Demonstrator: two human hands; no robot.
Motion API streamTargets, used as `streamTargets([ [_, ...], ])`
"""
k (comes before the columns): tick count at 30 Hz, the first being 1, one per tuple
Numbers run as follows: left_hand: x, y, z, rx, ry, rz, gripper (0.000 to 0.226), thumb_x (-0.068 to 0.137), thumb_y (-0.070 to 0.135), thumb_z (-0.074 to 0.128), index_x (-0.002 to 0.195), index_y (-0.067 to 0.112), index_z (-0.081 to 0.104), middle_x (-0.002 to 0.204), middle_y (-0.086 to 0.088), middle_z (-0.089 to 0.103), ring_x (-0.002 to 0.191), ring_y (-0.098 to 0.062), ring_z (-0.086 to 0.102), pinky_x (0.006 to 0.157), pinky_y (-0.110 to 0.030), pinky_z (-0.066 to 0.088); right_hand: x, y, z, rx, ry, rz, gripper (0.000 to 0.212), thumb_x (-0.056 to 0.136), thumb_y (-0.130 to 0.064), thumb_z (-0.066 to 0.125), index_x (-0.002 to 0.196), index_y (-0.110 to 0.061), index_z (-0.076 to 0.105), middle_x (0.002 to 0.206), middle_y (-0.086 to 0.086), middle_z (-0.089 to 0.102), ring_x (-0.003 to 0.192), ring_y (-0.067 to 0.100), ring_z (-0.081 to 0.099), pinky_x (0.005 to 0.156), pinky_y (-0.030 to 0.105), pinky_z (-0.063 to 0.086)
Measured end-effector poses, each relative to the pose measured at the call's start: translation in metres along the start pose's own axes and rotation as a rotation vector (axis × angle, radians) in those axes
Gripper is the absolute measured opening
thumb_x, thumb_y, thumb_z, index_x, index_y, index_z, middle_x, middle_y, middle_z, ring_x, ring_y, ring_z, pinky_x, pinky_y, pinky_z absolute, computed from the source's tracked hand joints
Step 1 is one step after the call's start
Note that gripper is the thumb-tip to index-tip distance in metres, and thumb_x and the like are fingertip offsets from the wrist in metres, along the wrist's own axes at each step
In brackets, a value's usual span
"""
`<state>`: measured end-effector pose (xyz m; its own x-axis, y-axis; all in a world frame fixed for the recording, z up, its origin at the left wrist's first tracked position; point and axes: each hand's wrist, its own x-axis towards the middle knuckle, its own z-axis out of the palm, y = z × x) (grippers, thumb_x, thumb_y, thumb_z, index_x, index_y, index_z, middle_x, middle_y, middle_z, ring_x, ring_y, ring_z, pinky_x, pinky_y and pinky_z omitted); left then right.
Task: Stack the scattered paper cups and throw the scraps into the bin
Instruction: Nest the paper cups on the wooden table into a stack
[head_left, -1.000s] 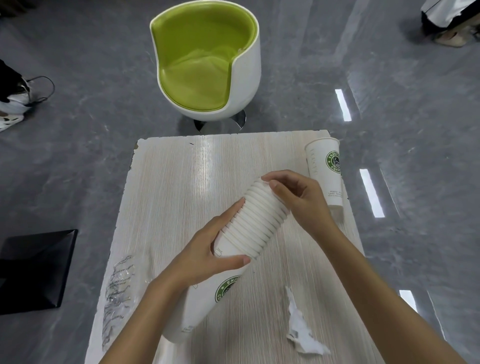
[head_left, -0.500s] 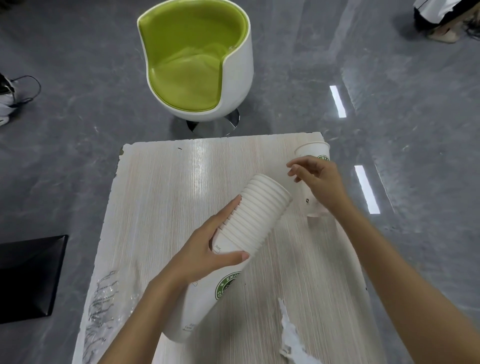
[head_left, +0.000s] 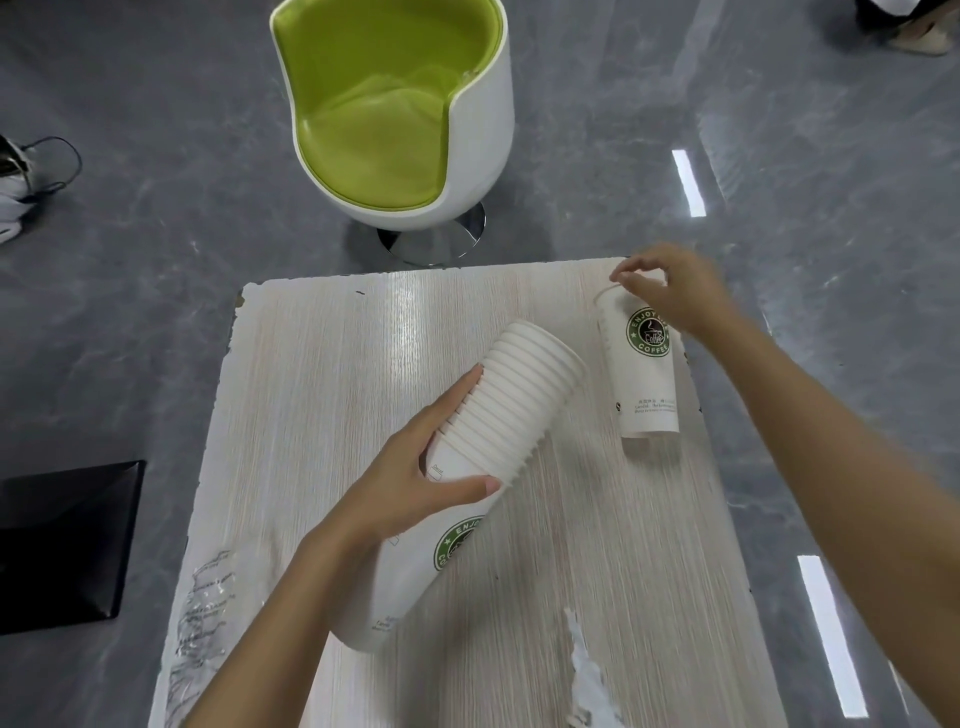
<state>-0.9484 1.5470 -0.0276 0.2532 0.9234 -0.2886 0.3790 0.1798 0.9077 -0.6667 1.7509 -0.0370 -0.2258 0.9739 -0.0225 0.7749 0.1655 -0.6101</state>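
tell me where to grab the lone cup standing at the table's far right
By the rim, from above: the lone cup stands upright, mouth up, walls clear all round. The right hand pinches that rim; the left hand holds the stack.

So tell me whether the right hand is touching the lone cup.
Touching. In the head view the right hand pinches the rim of the lone cup, no gap showing.
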Motion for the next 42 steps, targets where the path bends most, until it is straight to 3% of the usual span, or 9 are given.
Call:
streamTargets([
  [6, 0.001, -0.005, -0.004, -0.007, 0.021, -0.003, 0.093, 0.067, 0.049, 0.077, 0.142, 0.063, 0.023, 0.145, 0.042, 0.030, 0.133, 0.012, 0.035, 0.110, -0.025, 0.037, 0.016, 0.004, 0.003, -0.017, -0.207, 0.004, 0.017, 0.090, -0.024, 0.063, 0.100, -0.015, 0.072, 0.105, 0.002, 0.069, 0.102, 0.018, 0.060, 0.091, 0.032, 0.045],
  [13, -0.001, -0.008, -0.004, -0.019, 0.057, -0.004, 0.094, 0.069, 0.047, 0.078, 0.145, 0.060, 0.024, 0.149, 0.037, 0.030, 0.136, 0.010, 0.034, 0.113, -0.028, 0.035, 0.019, 0.001, 0.006, -0.079, -0.225, 0.002, 0.012, 0.086, -0.014, 0.065, 0.090, -0.015, 0.075, 0.093, 0.003, 0.072, 0.090, 0.016, 0.063, 0.086, 0.034, 0.051],
  [16, -0.003, -0.009, -0.004, -0.020, 0.064, 0.003, 0.094, 0.070, 0.047, 0.077, 0.147, 0.056, 0.024, 0.150, 0.036, 0.030, 0.138, 0.008, 0.033, 0.114, -0.029, 0.034, 0.016, -0.003, 0.001, -0.067, -0.207, -0.011, 0.013, 0.086, -0.010, 0.064, 0.091, -0.013, 0.076, 0.089, 0.002, 0.072, 0.082, 0.012, 0.063, 0.077, 0.020, 0.050],
  [18, -0.004, -0.008, -0.004, -0.016, 0.068, 0.005, 0.094, 0.071, 0.046, 0.078, 0.147, 0.056, 0.023, 0.151, 0.035, 0.030, 0.138, 0.008, 0.033, 0.113, -0.029, 0.035, 0.013, -0.004, -0.004, -0.026, -0.179, -0.007, 0.013, 0.086, -0.009, 0.064, 0.092, -0.012, 0.075, 0.086, 0.000, 0.070, 0.075, 0.003, 0.059, 0.067, 0.005, 0.043],
  [24, -0.014, -0.008, -0.007, -0.041, 0.088, 0.012, 0.094, 0.073, 0.039, 0.080, 0.148, 0.052, 0.025, 0.151, 0.034, 0.031, 0.138, 0.007, 0.033, 0.114, -0.029, 0.033, -0.003, -0.010, -0.022, 0.115, -0.003, -0.004, 0.015, 0.087, -0.010, 0.064, 0.095, -0.019, 0.073, 0.081, -0.001, 0.067, 0.066, -0.002, 0.058, 0.061, 0.003, 0.043],
  [28, -0.023, -0.008, -0.010, -0.047, 0.089, 0.015, 0.095, 0.073, 0.035, 0.082, 0.148, 0.050, 0.026, 0.151, 0.034, 0.031, 0.139, 0.008, 0.032, 0.112, -0.023, 0.031, -0.014, -0.023, -0.032, 0.230, 0.118, -0.009, 0.016, 0.087, -0.008, 0.063, 0.099, -0.008, 0.073, 0.091, 0.005, 0.070, 0.071, -0.002, 0.060, 0.068, 0.009, 0.048],
  [31, -0.031, -0.010, -0.013, -0.049, 0.088, 0.009, 0.095, 0.074, 0.027, 0.082, 0.148, 0.049, 0.026, 0.150, 0.035, 0.031, 0.138, 0.009, 0.032, 0.109, -0.012, 0.033, -0.020, -0.032, -0.037, 0.316, 0.224, -0.031, 0.016, 0.086, -0.009, 0.063, 0.097, -0.016, 0.072, 0.089, 0.004, 0.071, 0.071, -0.003, 0.061, 0.070, 0.015, 0.050],
  [37, -0.054, -0.010, -0.018, -0.045, 0.080, 0.012, 0.095, 0.077, 0.014, 0.083, 0.147, 0.046, 0.028, 0.147, 0.038, 0.034, 0.137, 0.010, 0.033, 0.105, -0.006, 0.032, -0.032, -0.058, -0.045, 0.456, 0.410, -0.095, 0.016, 0.084, -0.015, 0.062, 0.091, -0.026, 0.071, 0.073, -0.031, 0.067, 0.074, -0.002, 0.062, 0.071, 0.016, 0.047],
  [42, -0.070, -0.012, -0.018, -0.049, 0.066, 0.013, 0.096, 0.076, 0.012, 0.083, 0.147, 0.049, 0.029, 0.147, 0.037, 0.036, 0.137, 0.010, 0.034, 0.106, -0.006, 0.031, -0.047, -0.083, -0.034, 0.590, 0.466, -0.133, 0.017, 0.085, -0.014, 0.061, 0.086, -0.028, 0.070, 0.081, -0.019, 0.071, 0.081, 0.008, 0.064, 0.076, 0.025, 0.050],
])
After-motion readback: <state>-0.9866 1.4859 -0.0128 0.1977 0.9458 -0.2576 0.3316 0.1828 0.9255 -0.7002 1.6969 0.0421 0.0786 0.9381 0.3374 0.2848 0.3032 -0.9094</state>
